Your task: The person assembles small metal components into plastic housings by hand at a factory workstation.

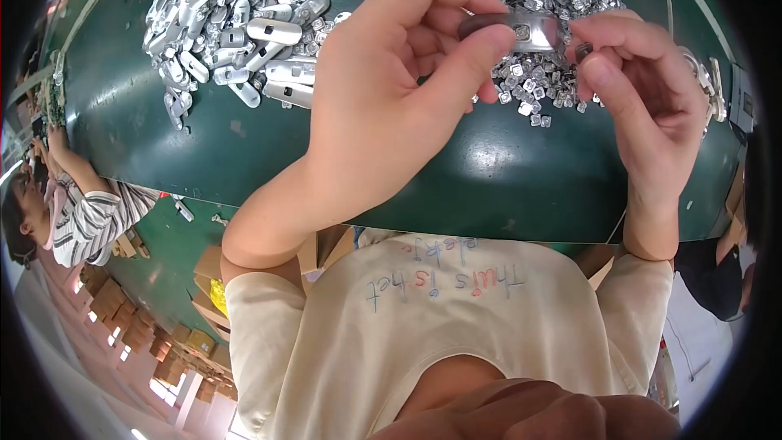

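Note:
My left hand (391,90) grips a long, rounded, silvery metal piece (544,33) between thumb and fingers, raised over the green table. The piece has a square opening or inset near its middle, and its left end looks dark. Just to the right, my right hand (648,85) is closed in a pinch, with a small dark part (583,51) between thumb and index finger. Those fingertips are close to the metal piece's right end; whether they touch it I cannot tell.
At the left of the green table (163,155) lies a heap of similar oblong metal pieces (273,30). Small square metal parts (521,85) are piled behind and under my hands. Metal rings (715,90) are at the right. Another person (90,204) works at far left; cardboard boxes (212,281) stand below.

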The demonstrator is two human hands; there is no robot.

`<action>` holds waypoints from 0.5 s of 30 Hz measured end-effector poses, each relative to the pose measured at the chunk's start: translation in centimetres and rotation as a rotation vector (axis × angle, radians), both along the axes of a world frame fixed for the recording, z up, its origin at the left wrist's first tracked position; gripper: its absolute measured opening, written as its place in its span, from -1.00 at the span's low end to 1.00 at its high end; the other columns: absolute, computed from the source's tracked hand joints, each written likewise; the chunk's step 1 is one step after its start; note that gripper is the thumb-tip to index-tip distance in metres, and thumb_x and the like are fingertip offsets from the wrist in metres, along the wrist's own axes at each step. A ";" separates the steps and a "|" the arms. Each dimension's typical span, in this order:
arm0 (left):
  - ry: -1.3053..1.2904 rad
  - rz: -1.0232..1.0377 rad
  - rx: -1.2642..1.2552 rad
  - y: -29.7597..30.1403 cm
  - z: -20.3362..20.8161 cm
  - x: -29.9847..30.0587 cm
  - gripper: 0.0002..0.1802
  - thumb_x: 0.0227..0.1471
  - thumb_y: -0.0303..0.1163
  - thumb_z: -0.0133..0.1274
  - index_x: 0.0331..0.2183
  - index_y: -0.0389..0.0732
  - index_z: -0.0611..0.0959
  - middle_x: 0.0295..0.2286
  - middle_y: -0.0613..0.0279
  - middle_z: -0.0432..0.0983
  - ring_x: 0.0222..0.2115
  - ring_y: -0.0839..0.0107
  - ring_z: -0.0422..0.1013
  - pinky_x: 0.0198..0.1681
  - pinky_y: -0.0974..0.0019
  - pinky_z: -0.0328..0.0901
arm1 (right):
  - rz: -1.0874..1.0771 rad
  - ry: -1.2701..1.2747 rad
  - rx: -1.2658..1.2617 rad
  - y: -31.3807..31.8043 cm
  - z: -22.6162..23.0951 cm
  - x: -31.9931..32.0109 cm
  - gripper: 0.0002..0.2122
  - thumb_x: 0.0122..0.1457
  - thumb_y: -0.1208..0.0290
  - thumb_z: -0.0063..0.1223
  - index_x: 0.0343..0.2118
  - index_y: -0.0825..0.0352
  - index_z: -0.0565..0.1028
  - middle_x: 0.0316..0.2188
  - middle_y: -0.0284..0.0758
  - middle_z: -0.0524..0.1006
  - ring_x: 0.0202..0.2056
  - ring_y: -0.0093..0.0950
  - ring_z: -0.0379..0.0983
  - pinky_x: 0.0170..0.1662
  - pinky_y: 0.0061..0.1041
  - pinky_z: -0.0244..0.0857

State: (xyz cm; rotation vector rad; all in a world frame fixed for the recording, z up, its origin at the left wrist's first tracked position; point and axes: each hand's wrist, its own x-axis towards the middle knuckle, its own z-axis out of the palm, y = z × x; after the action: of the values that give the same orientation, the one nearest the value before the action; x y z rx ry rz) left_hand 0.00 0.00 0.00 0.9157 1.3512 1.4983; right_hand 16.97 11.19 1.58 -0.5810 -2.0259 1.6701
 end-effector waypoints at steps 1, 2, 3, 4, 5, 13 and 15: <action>0.019 -0.007 -0.029 0.0 0.1 0.1 -0.79 0.00 -0.58 0.00 -0.25 -0.39 0.46 -0.50 0.21 0.47 -0.56 0.57 0.39 -0.58 0.60 0.20 | -0.014 0.005 0.037 -0.1 0.1 -0.2 -0.81 0.08 0.64 -0.10 -0.23 0.53 0.40 -0.25 -0.15 0.41 -0.38 -0.54 0.36 -0.35 -0.65 0.25; 0.038 -0.014 -0.058 0.0 0.2 0.1 -0.80 0.00 -0.58 -0.01 -0.26 -0.39 0.46 -0.50 0.21 0.47 -0.56 0.58 0.39 -0.58 0.60 0.20 | -0.028 0.011 0.073 -0.1 0.1 -0.2 -0.82 0.07 0.66 -0.10 -0.24 0.53 0.40 -0.25 -0.15 0.41 -0.40 -0.55 0.36 -0.37 -0.64 0.25; 0.037 -0.013 -0.054 0.1 0.2 0.2 -0.80 0.00 -0.58 -0.01 -0.26 -0.39 0.46 -0.50 0.21 0.47 -0.56 0.58 0.39 -0.58 0.60 0.20 | -0.027 0.010 0.077 -0.1 0.1 -0.2 -0.82 0.07 0.66 -0.10 -0.24 0.53 0.40 -0.25 -0.15 0.41 -0.40 -0.55 0.36 -0.37 -0.64 0.25; 0.056 -0.017 -0.061 0.2 0.1 0.2 -0.80 -0.01 -0.58 0.00 -0.26 -0.40 0.46 -0.50 0.21 0.47 -0.56 0.58 0.39 -0.58 0.60 0.20 | -0.019 0.024 0.097 -0.1 0.1 -0.1 -0.83 0.07 0.68 -0.11 -0.25 0.53 0.41 -0.25 -0.15 0.41 -0.39 -0.55 0.36 -0.36 -0.65 0.25; 0.074 -0.021 -0.068 0.2 0.0 0.2 -0.80 -0.01 -0.58 0.00 -0.26 -0.40 0.46 -0.50 0.21 0.47 -0.56 0.58 0.39 -0.58 0.60 0.20 | -0.011 0.037 0.116 -0.1 0.1 0.0 -0.84 0.06 0.69 -0.12 -0.26 0.52 0.41 -0.26 -0.15 0.41 -0.38 -0.54 0.36 -0.36 -0.66 0.25; 0.070 -0.015 -0.023 -0.6 0.6 0.8 -0.79 -0.04 -0.63 0.01 -0.27 -0.42 0.46 -0.47 0.16 0.48 -0.53 0.52 0.42 -0.53 0.57 0.26 | -0.084 -0.019 0.194 -1.4 0.0 -1.0 -0.86 -0.07 0.76 0.02 -0.39 0.48 0.44 -0.17 -0.18 0.34 -0.14 -0.49 0.27 -0.11 -0.56 0.15; 0.074 -0.031 0.002 -0.8 0.6 0.8 -0.80 -0.04 -0.65 0.00 -0.27 -0.42 0.47 -0.46 0.15 0.48 -0.52 0.51 0.42 -0.52 0.56 0.28 | -0.068 -0.014 0.165 -1.5 -0.1 -1.2 -0.84 -0.07 0.76 0.02 -0.37 0.47 0.42 -0.21 -0.20 0.35 -0.17 -0.50 0.28 -0.12 -0.57 0.16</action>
State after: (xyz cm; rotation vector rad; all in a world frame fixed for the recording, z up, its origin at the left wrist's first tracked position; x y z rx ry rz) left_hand 0.82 -0.78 0.56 0.9976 1.3828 1.4555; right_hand 15.78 9.72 1.45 -0.5977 -2.1046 1.4467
